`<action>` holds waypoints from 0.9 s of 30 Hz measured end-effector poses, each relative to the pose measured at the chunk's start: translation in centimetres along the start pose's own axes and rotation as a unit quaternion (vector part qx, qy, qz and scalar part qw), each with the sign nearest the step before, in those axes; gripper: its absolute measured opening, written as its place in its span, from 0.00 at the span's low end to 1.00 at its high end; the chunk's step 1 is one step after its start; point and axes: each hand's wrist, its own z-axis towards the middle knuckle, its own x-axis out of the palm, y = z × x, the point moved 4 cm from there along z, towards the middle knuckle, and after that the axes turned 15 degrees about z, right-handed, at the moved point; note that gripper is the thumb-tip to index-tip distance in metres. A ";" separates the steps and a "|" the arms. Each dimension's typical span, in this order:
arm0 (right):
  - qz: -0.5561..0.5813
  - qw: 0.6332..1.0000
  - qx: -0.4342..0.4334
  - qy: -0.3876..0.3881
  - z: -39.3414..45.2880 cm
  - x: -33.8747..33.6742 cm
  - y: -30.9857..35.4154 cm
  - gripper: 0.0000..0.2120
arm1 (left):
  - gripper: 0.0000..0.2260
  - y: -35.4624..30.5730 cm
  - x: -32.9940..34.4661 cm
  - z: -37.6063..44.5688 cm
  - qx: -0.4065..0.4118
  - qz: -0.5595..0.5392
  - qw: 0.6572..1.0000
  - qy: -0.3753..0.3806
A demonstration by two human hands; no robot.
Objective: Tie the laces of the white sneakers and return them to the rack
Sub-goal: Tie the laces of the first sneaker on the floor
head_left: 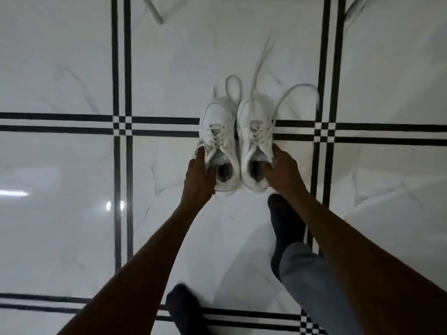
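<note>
Two glossy white marble floor tiles (60, 68) edged with black double stripes fill most of the view, and everything else is placed against the stripe crossing (326, 132) right of centre. Just left of that crossing sits the pair of white leather sneakers, toes pointing away: the right sneaker (254, 131) nearest it, the left sneaker (217, 131) touching alongside. Below the crossing stand two dark-socked feet (285, 221). The right hand (280, 170) grips the right sneaker's collar, fingers curled inside; the left hand (200, 175) grips the other collar likewise. Loose white laces (297, 90) trail above, untied.
</note>
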 end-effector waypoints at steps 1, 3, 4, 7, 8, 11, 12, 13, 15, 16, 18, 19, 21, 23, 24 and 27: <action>0.001 1.000 -0.005 0.000 0.0 0.5 -0.5 0.23 | 0.31 0.6 0.4 0.2 0.000 0.001 1.000 0.000; 0.010 1.000 -0.003 0.001 -0.1 1.0 -1.1 0.24 | 0.29 0.8 0.5 0.2 -0.003 0.001 1.000 0.004; 0.011 1.000 0.001 0.003 -0.1 1.2 -1.2 0.24 | 0.29 0.6 0.3 0.1 -0.004 -0.001 1.000 0.005; -0.007 0.999 0.027 -0.022 -0.7 1.2 -0.4 0.25 | 0.31 0.5 -0.5 0.0 0.025 -0.006 1.000 -0.014; -0.026 0.997 0.023 -0.066 -1.2 0.8 0.5 0.26 | 0.33 0.5 -0.8 0.1 0.033 -0.019 0.999 -0.025; -0.075 0.968 -0.113 -0.213 -3.7 0.4 4.6 0.22 | 0.39 0.4 -1.9 0.3 0.023 -0.073 0.996 -0.050; -0.070 0.957 -0.166 -0.228 -4.5 0.8 6.0 0.18 | 0.39 0.2 -2.1 0.3 0.022 -0.097 0.994 -0.053; -0.058 0.954 -0.199 -0.219 -4.7 1.6 6.9 0.15 | 0.38 -0.1 -2.2 0.4 0.025 -0.128 0.990 -0.055; -0.045 0.967 -0.198 -0.153 -3.8 4.1 7.6 0.10 | 0.32 -0.5 -2.4 0.4 0.033 -0.196 0.978 -0.066; -0.053 0.976 -0.176 -0.119 -2.9 5.4 7.4 0.11 | 0.29 -0.6 -2.5 0.6 0.034 -0.225 0.971 -0.071; -0.097 0.982 -0.145 -0.076 -1.2 7.7 7.0 0.13 | 0.25 -0.3 -2.7 1.1 0.031 -0.269 0.959 -0.087; -0.118 0.980 -0.143 -0.071 -0.4 8.4 6.9 0.15 | 0.25 0.0 -2.7 1.4 0.033 -0.282 0.955 -0.092; -0.140 0.978 -0.134 -0.082 0.9 8.8 6.7 0.15 | 0.28 0.2 -2.8 1.9 0.047 -0.286 0.952 -0.096; -0.131 0.978 -0.133 -0.093 1.5 8.7 6.7 0.11 | 0.31 0.4 -2.7 1.9 0.077 -0.279 0.952 -0.105; -0.109 0.979 -0.144 -0.096 1.9 8.7 6.7 0.07 | 0.32 0.4 -2.8 1.8 0.098 -0.274 0.950 -0.111; -0.043 0.978 -0.183 -0.094 2.3 8.9 7.2 0.09 | 0.33 0.8 -3.3 1.8 0.137 -0.258 0.948 -0.128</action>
